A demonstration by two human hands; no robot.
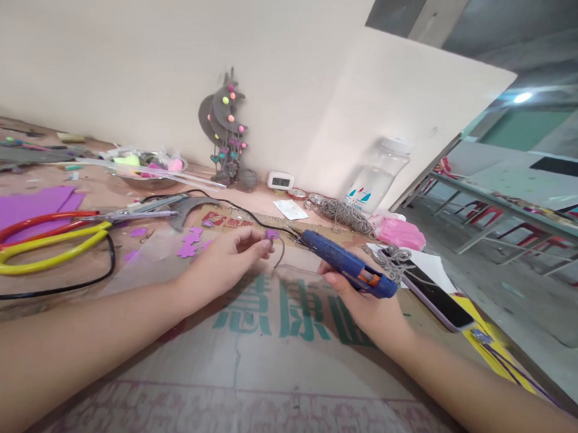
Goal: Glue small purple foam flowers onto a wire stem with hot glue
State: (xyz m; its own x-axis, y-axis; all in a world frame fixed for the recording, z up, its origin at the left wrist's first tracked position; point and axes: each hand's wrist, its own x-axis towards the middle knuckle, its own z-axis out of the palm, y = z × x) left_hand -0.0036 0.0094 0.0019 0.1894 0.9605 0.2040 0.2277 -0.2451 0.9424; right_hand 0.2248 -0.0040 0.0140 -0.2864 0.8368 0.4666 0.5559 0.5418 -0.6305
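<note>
Printed cardboard (wall beyond) underlies the glue gun.

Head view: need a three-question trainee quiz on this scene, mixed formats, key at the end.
1. What does the right hand hold?
A) bottle
B) blue glue gun
C) phone

2. True or false: the scissors with red and yellow handles lie left of both hands.

3. Fill in the colour: the left hand pinches a small piece that is ____.

Key: 1 B; 2 true; 3 purple
</note>
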